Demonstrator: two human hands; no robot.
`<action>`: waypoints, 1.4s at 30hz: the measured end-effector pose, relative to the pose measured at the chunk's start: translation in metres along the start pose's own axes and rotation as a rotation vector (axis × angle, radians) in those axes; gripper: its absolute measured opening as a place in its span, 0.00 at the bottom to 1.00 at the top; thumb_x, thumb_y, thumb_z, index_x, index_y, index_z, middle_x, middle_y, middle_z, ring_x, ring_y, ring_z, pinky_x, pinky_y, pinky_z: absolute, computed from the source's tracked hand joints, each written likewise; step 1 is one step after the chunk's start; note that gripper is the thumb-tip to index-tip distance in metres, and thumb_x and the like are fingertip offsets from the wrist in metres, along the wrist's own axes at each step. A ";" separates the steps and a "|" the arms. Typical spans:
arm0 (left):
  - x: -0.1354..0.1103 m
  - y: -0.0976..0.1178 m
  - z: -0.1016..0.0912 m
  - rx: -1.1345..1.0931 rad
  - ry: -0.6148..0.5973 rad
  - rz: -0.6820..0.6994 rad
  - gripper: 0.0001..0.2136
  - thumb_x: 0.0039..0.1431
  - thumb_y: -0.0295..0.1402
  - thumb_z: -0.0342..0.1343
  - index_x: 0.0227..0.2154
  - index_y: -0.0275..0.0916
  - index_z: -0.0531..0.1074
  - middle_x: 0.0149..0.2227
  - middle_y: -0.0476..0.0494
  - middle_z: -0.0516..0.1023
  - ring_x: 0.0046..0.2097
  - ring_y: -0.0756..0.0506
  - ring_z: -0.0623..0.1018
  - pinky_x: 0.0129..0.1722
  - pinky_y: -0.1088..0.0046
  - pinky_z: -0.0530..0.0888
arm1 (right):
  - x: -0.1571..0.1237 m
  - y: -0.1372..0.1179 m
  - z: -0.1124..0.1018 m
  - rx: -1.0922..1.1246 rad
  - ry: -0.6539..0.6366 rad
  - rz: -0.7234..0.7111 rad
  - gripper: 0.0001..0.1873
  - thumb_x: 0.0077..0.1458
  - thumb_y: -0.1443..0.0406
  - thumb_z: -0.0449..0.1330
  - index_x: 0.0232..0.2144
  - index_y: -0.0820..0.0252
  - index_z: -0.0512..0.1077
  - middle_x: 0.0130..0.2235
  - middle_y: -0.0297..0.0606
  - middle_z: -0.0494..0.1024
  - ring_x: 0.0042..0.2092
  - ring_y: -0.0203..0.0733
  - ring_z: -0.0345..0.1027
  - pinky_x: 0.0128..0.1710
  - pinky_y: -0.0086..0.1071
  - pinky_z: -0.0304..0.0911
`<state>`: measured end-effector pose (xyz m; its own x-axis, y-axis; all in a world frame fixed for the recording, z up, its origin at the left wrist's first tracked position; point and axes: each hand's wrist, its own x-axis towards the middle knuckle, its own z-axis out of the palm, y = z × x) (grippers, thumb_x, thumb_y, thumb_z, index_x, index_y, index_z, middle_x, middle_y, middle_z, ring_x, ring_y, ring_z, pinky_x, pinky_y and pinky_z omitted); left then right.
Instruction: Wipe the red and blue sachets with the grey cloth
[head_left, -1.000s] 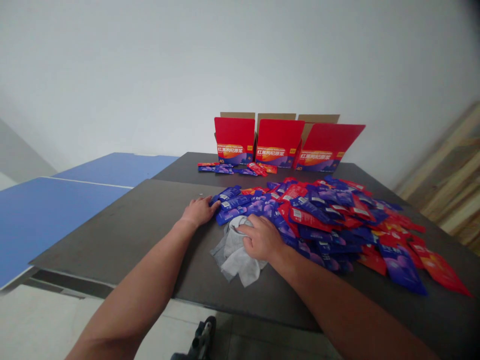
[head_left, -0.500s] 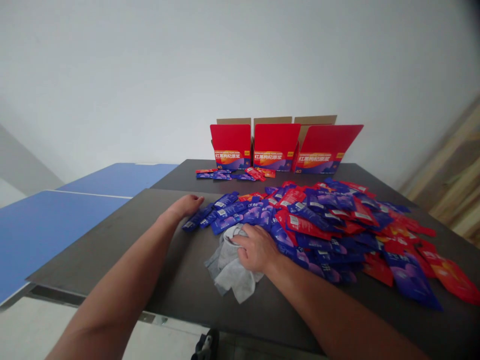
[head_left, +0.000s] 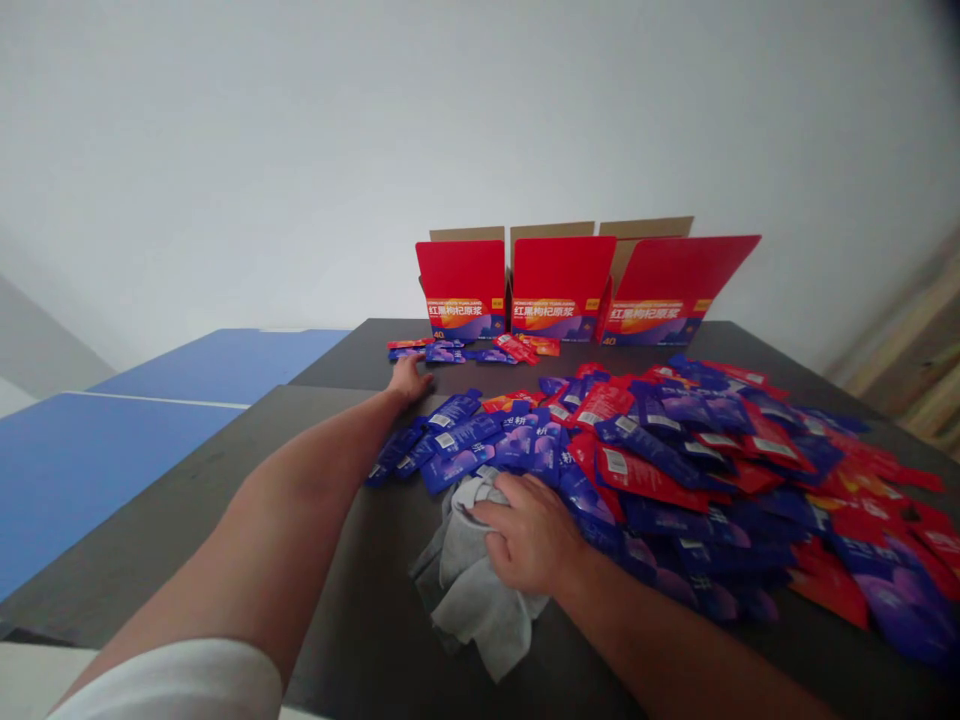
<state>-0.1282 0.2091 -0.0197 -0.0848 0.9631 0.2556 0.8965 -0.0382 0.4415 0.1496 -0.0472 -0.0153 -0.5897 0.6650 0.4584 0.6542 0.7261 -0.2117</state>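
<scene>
My right hand [head_left: 530, 532] rests closed on a crumpled grey cloth [head_left: 472, 580] at the near edge of a big pile of blue and red sachets [head_left: 675, 450] on the dark table [head_left: 187, 500]. My left hand [head_left: 409, 380] is stretched far forward and lies on the table. It is just short of a small row of sachets [head_left: 472, 350] that lies in front of three red boxes [head_left: 559, 285]. Its fingers are hard to see at this distance.
The three open red boxes stand side by side at the table's far edge against a white wall. A blue table [head_left: 112, 430] adjoins on the left. Wooden boards [head_left: 915, 360] lean at the right.
My left hand has moved away from the near blue sachets, forward toward the small row by the boxes. My right hand stays on the cloth. The camera has come closer to the table.
</scene>
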 end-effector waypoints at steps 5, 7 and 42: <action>0.031 0.003 0.023 0.066 -0.029 0.100 0.33 0.51 0.39 0.61 0.59 0.30 0.63 0.62 0.31 0.61 0.64 0.38 0.60 0.63 0.66 0.55 | -0.001 0.000 -0.001 0.016 -0.010 -0.002 0.14 0.45 0.68 0.55 0.35 0.54 0.75 0.35 0.38 0.67 0.35 0.43 0.58 0.35 0.36 0.52; 0.041 0.003 0.030 0.078 -0.043 0.124 0.33 0.52 0.40 0.61 0.59 0.29 0.63 0.62 0.31 0.62 0.63 0.38 0.61 0.62 0.66 0.56 | -0.002 0.000 -0.001 0.030 -0.004 -0.011 0.14 0.45 0.68 0.54 0.34 0.54 0.75 0.34 0.38 0.67 0.35 0.43 0.58 0.35 0.37 0.52; -0.038 0.046 -0.024 -0.384 0.212 -0.278 0.14 0.56 0.35 0.58 0.42 0.32 0.78 0.42 0.36 0.80 0.48 0.37 0.76 0.45 0.68 0.70 | 0.007 0.004 0.001 0.037 -0.039 -0.002 0.16 0.49 0.67 0.55 0.40 0.53 0.75 0.38 0.39 0.69 0.37 0.42 0.60 0.38 0.35 0.54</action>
<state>-0.0939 0.1646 0.0120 -0.4185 0.8773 0.2348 0.6066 0.0776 0.7912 0.1476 -0.0397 -0.0136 -0.6094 0.6695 0.4248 0.6354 0.7328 -0.2434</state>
